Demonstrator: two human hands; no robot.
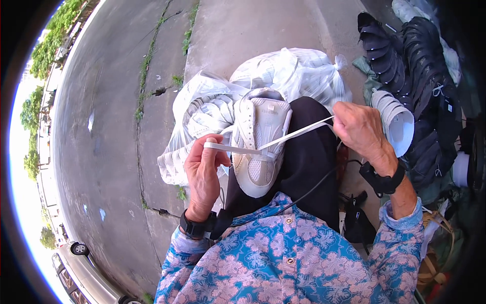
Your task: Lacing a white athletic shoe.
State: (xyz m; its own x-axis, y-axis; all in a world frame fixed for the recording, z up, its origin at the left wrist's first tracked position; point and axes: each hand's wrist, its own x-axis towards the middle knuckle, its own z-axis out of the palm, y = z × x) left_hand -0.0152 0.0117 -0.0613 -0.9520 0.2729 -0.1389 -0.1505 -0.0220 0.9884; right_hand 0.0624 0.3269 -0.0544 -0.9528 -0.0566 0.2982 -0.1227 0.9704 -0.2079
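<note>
On my lap rests a white and cream shoe upper [268, 121], its toe pointing toward me and its tongue showing. A flat white shoelace [298, 133] runs from near the toe end out to both sides. My left hand [204, 169] pinches one end between thumb and fingers, left of the shoe. To the right, my right hand [360, 130] is closed around the other end, held a little higher than the shoe. The lace looks stretched on both sides. Both wrists wear black bands.
Clear plastic bags [288, 71] full of white shoe parts lie beyond my knees. At the right are stacked black shoe parts [430, 76] and a stack of white ones [395, 121]. A thin dark cable [316, 186] crosses my lap. A parked car [88, 273] stands far left.
</note>
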